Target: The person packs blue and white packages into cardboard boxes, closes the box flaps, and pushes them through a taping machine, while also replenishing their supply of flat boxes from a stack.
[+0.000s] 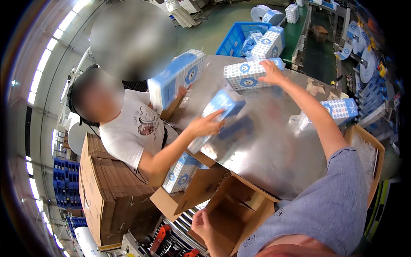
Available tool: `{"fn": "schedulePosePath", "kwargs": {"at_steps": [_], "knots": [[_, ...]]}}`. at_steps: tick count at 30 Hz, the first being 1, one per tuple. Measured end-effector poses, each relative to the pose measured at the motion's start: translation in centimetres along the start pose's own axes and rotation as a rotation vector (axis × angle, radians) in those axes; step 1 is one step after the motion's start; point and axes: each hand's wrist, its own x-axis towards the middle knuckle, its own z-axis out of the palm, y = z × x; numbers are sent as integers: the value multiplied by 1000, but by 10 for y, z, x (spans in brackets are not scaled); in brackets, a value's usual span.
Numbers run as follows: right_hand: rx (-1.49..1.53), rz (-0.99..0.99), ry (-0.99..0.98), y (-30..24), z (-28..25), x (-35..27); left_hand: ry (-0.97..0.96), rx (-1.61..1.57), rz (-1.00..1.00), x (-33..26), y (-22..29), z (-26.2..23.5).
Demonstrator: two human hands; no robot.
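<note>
My right hand (272, 72) reaches far across the shiny metal table (274, 150) and grips the right end of a white pack with blue dots (246, 75) lying there. At the bottom, my left hand (201, 225) holds the edge of an open cardboard box (239, 205) just below the table's near edge. A co-worker in a white shirt (132, 132) sits at the left. One of their hands (205, 125) presses on a blue pack (220, 107) on the table, and the other lifts a large blue and white pack (177, 79).
A blue crate (233, 40) with more packs stands beyond the table. Another dotted pack (340, 110) lies at the table's right, beside an open carton (368, 150). A pack (182, 172) sits in a box near the co-worker. Flat cartons (107, 188) are stacked at left, with rollers (182, 222) below.
</note>
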Motion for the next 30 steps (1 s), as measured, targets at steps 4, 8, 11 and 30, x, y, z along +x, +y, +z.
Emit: {"fn": "schedulePosePath", "kwargs": {"at_steps": [4,8,11,30], "knots": [[-481,44,-177,35,17,17,-132,-77,-87,5,5,31],[-350,143,-558,-16,16,4,-369,-126,-131,28,13,72],[10,50,-687,-23,42,-17,-582,-110,-40,68,22,142],[-361,46,-677,-68,82,62,-500,478,847,146,168,125]]}}
